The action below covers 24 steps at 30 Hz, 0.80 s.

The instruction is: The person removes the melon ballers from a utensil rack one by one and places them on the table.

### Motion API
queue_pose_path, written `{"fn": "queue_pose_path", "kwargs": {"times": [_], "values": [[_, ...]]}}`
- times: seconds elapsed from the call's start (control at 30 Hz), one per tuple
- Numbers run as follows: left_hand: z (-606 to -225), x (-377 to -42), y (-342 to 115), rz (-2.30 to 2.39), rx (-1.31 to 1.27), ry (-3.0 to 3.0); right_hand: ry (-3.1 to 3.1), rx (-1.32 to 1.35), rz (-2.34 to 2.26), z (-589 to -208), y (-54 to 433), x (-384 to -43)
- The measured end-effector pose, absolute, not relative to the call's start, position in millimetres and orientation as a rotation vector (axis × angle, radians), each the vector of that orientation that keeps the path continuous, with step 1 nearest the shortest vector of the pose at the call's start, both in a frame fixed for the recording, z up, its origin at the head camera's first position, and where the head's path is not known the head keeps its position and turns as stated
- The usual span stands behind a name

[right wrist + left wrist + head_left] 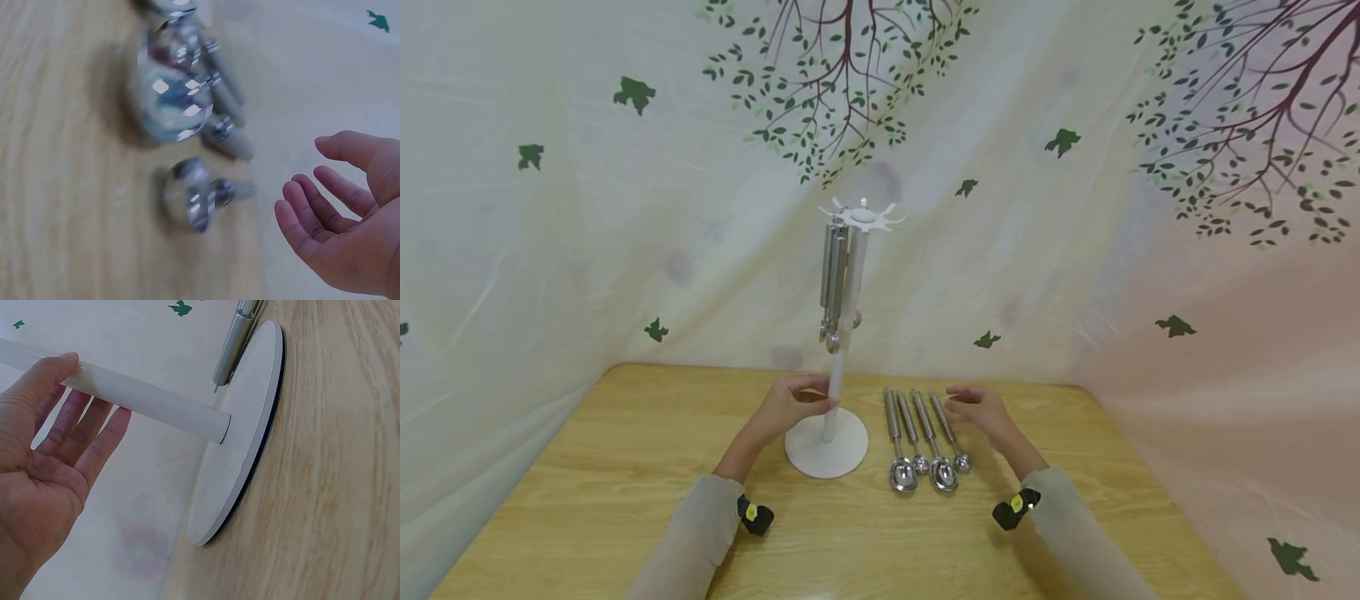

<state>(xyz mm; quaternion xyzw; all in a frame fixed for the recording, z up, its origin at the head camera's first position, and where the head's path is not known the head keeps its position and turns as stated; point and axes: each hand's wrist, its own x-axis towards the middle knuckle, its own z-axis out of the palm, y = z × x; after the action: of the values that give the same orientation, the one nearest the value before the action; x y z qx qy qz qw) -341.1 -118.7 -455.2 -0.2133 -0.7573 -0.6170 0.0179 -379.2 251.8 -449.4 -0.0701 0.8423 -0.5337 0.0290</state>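
My left hand (790, 400) grips the white pole (150, 406) of an upright stand low down, thumb on one side and fingers on the other. The stand's round white base (812, 454) rests on the table. From the hooked top (863, 217) hang several metal scoops (835, 275), bunched on its left side. More shiny metal scoops (943, 475) lie side by side on the table to the right of the base, bowls toward me. Beside the handle of the rightmost scoop (962, 463), my right hand (350, 219) hovers with fingers loosely bent and nothing in it.
The wooden table (865, 550) ends at the back against a light cloth backdrop (737, 250) printed with branches and leaves. Both wrists wear small black cameras (756, 515).
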Motion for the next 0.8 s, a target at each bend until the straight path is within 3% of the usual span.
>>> {"fn": "queue_pose_path", "kwargs": {"times": [0.3, 0.8], "values": [[-457.8, -338.4, -119.2, -1.948, -0.621, -2.36, 2.573, -0.456, -1.743, -400.9, 219.6, -370.7], [-457.0, -340.4, -118.3, -1.964, -0.642, -2.324, 2.421, -0.979, -2.014, -294.9, 133.0, -313.0]]}}
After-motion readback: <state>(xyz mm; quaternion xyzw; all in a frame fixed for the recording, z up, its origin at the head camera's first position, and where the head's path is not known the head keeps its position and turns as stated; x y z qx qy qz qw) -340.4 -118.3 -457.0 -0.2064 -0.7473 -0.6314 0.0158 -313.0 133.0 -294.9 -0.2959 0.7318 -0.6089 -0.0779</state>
